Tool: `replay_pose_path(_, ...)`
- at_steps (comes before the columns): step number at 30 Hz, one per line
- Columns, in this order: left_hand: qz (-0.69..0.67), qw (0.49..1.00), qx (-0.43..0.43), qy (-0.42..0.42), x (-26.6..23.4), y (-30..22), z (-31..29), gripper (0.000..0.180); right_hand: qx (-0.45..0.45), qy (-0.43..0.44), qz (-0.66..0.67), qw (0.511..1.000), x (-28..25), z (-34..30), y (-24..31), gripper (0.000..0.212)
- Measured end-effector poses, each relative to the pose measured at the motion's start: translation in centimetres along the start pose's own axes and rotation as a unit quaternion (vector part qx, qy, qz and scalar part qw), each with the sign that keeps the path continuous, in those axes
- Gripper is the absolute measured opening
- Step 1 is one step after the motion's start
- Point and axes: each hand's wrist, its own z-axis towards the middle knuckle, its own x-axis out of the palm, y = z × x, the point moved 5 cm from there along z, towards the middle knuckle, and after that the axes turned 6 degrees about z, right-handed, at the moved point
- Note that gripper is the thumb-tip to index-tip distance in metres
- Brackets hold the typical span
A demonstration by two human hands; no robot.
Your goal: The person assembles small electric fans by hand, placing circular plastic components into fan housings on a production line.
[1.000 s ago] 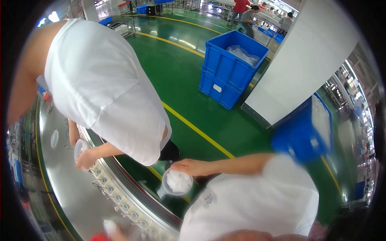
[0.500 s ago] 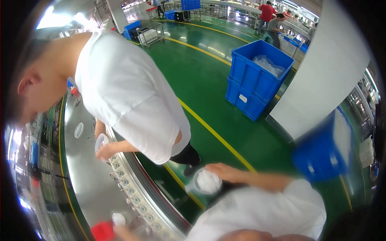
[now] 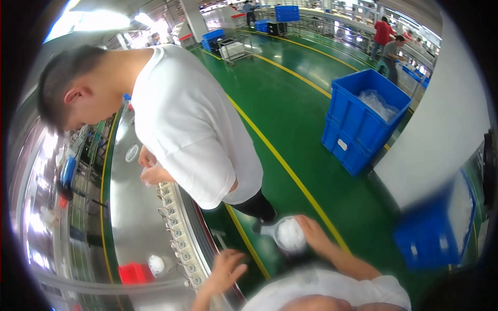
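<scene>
My right hand (image 3: 314, 237) grips the side of a clear, round plastic jug (image 3: 282, 248), its fingers along the right of the rim. White pieces (image 3: 291, 233) fill the jug; their kind is too blurred to tell. A pale handle-like part (image 3: 267, 231) sticks out to the jug's left. Over the edge of the work table, my left hand (image 3: 226, 270) is bare, its fingers bent and apart. To its left on the metal tabletop lies a small white round part (image 3: 155, 264), beside a red box (image 3: 136, 273).
A co-worker in a white shirt (image 3: 189, 122) stands close on the left, hands (image 3: 153, 170) together over the metal table (image 3: 132, 212). A row of pale fixtures with wires (image 3: 179, 236) lines its edge. Blue crates (image 3: 358, 127) and a white pillar (image 3: 436, 129) stand right.
My left hand has come away from the white round part and moved up and right. The view has turned, so the surroundings shift; the jug stays in my right hand.
</scene>
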Motion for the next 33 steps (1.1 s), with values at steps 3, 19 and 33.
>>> replay_pose_path(3,-0.276,0.955,0.008,0.111,6.8,-0.7,3.7,0.054,0.005,-0.031,0.021,0.999,-0.7,-0.5,0.2,0.033)
replay_pose_path(19,-0.767,0.633,-0.094,0.052,9.4,-11.2,29.3,0.051,-0.057,-0.098,-0.014,0.994,-11.8,11.6,1.2,0.035)
replay_pose_path(33,-0.783,0.601,-0.130,-0.095,1.5,-9.0,48.3,0.042,-0.258,0.011,-0.236,0.937,-17.4,33.9,11.8,0.025)
